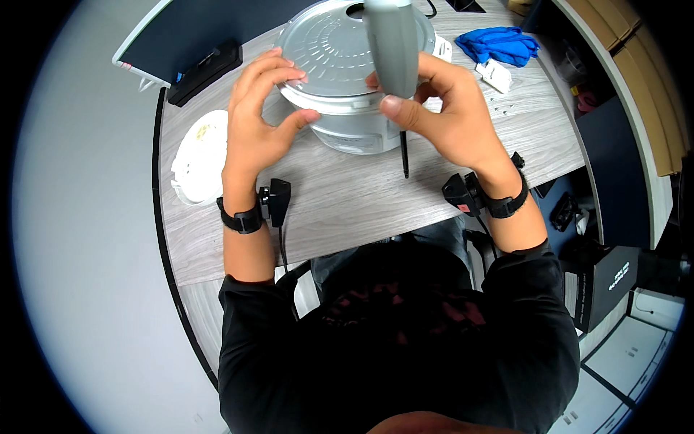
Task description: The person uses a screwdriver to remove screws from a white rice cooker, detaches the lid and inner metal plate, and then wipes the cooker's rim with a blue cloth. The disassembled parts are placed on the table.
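Observation:
A round white and grey appliance shaped like a rice cooker (336, 134) stands on the table before me, a grey disc with radial slots (325, 47) on top. My left hand (260, 119) grips its left rim, with fingertips on the disc and thumb against the side wall. In my right hand (452, 108) is a grey electric screwdriver (394, 50), held upright between thumb and fingers. Its thin black bit points down in front of the appliance's wall, and the tip appears clear of the appliance. The screwdriver hides part of the disc.
On the left lies a round white plastic part (202, 155), near a black box (206, 72) and a screen (217, 32). A blue cloth (499, 45), a small white piece (494, 75) and several tiny screw-like bits (506, 107) lie to the right. Shelving (614, 166) borders the right side.

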`<state>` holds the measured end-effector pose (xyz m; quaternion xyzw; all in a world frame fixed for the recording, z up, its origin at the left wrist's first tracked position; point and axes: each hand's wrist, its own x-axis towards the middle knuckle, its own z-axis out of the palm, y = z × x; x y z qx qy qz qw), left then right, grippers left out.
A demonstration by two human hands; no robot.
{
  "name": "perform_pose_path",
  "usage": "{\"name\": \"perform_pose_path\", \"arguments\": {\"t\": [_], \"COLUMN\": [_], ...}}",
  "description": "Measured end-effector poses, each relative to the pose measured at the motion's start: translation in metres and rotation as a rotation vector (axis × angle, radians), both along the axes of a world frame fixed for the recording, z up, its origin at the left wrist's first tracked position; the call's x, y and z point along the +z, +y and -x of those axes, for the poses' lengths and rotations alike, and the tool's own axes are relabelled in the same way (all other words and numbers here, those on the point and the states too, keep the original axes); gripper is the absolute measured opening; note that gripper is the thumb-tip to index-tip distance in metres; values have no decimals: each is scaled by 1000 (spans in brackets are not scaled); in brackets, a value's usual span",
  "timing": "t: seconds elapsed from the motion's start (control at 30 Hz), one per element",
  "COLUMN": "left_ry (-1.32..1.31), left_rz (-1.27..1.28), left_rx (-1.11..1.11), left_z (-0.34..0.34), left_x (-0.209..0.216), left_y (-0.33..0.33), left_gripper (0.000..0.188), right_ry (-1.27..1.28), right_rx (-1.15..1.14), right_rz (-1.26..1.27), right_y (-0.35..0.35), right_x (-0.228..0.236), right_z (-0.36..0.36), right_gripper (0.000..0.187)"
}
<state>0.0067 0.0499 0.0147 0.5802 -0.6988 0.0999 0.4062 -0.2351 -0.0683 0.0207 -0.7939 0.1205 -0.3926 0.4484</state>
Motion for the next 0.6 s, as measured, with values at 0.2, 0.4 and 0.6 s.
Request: {"name": "perform_pose_path", "arguments": {"t": [0.2,0.4,0.6], "left_ry": [-13,-177,-34], "left_rz": [97,178,51], "left_rx": [20,65,-48], "left_z": [41,75,83], "left_x": [-4,-1,6], "left_y": [-6,-22,-28], "left_gripper": [49,49,32], "right_ry": [-34,-84,-272], "right_rx": [-49,-67,82], "right_rz": [-79,-39,-289], "right_y": [-24,-48,-44], "right_x": [1,20,60], "right_z": [13,16,7], "right_gripper": [31,30,18]}}
